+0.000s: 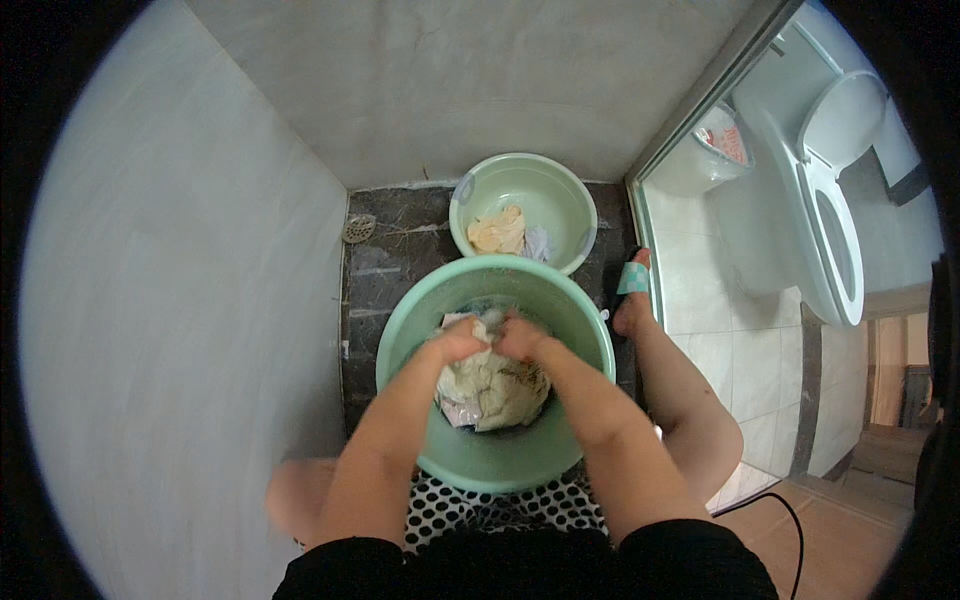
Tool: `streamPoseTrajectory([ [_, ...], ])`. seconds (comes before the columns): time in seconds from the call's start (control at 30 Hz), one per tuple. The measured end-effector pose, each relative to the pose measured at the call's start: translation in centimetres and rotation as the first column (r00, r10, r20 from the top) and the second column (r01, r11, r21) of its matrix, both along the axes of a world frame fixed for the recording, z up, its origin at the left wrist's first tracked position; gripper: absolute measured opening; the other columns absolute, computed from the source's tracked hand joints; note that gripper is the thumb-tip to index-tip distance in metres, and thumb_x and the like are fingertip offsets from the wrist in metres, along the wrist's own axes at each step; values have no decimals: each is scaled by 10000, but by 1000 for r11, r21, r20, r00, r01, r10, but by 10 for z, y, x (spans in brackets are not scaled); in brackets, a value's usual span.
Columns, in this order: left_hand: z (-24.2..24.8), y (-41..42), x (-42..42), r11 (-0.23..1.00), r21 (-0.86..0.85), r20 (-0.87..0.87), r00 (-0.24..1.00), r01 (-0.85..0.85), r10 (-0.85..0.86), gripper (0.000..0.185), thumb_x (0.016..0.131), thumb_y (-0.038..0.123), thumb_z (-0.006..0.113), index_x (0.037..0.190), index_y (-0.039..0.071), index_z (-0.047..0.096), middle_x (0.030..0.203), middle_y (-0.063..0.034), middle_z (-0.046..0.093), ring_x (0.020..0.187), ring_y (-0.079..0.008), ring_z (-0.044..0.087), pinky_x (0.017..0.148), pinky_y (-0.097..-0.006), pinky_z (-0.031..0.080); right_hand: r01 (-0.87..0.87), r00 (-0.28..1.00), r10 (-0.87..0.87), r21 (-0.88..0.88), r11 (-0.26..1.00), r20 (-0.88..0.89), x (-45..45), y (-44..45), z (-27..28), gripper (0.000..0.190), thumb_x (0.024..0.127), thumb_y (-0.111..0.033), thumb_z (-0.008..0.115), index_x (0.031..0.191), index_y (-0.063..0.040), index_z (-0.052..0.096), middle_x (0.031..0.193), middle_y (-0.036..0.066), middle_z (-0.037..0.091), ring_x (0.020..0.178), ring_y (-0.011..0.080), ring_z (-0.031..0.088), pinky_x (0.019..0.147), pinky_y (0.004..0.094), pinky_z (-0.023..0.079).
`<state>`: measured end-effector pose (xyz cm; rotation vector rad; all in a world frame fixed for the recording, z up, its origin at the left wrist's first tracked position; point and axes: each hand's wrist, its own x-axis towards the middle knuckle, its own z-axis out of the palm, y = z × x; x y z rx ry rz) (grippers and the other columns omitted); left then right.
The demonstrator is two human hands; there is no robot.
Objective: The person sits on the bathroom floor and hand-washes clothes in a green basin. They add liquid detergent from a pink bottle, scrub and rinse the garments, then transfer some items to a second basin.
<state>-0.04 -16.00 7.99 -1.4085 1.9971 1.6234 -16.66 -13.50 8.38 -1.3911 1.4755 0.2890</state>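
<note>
A large green plastic basin (pixel 495 469) stands in front of me with wet laundry in it. Both my hands are down inside it, gripping a cream-coloured cloth (pixel 514 401) that bears a brownish patterned area on its right part. My left hand (pixel 459 341) is closed on the cloth's upper left. Just across from it, my right hand (pixel 521 336) grips the same cloth, slightly blurred. Paler pinkish fabric (pixel 461 412) shows under the cloth's lower left edge. Around the hands there seems to be some foam or water; the bottom of the basin is mostly hidden.
A smaller green basin (pixel 559 187) sits behind, holding a yellowish cloth (pixel 499 231) and a pale cloth (pixel 537 244). A floor drain (pixel 359 228) lies left on dark tiles. Grey walls close in left and ahead. Right, beyond a glass partition (pixel 652 285), are a toilet (pixel 829 247) and waste bin (pixel 701 161).
</note>
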Motion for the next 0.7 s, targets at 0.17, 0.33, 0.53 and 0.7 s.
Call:
streamPoseTrajectory([
  [0.17, 34, 26, 8, 885, -167, 244, 887, 436, -391, 548, 696, 282, 692, 1128, 31, 466, 1119, -223, 487, 1055, -342, 487, 911, -377, 390, -476, 877, 453, -160, 864, -162, -7, 31, 44, 578, 735, -441, 585, 1230, -161, 481, 1371, 108, 254, 1238, 353, 280, 960, 516, 315],
  [0.33, -3, 121, -14, 804, -205, 609, 716, 559, -341, 391, 766, 198, 574, 1140, 107, 506, 1179, -148, 455, 1104, -294, 449, 902, -406, 390, -749, 597, 643, -44, 661, -479, 27, 99, 28, 481, 847, -342, 475, 1285, -201, 334, 1411, 149, 129, 1263, 429, 165, 872, 676, 265],
  [0.53, -47, 115, -18, 931, -109, 556, 798, 347, -233, 323, 824, 219, 450, 1124, 137, 538, 1183, -44, 514, 1104, -217, 478, 876, -369, 416, -755, 611, 634, -108, 647, -475, 39, 87, -29, 450, 840, -273, 463, 1275, -200, 374, 1394, 99, 219, 1284, 333, 194, 935, 611, 246],
  [0.7, -70, 94, -35, 977, 35, 467, 861, 210, -201, 386, 854, 280, 334, 1139, 120, 540, 1235, -72, 495, 1126, -247, 474, 912, -374, 403, -456, 890, 425, -367, 810, -168, 17, 103, -119, 454, 809, -277, 490, 1253, -195, 439, 1359, 65, 343, 1249, 305, 307, 1002, 525, 239],
])
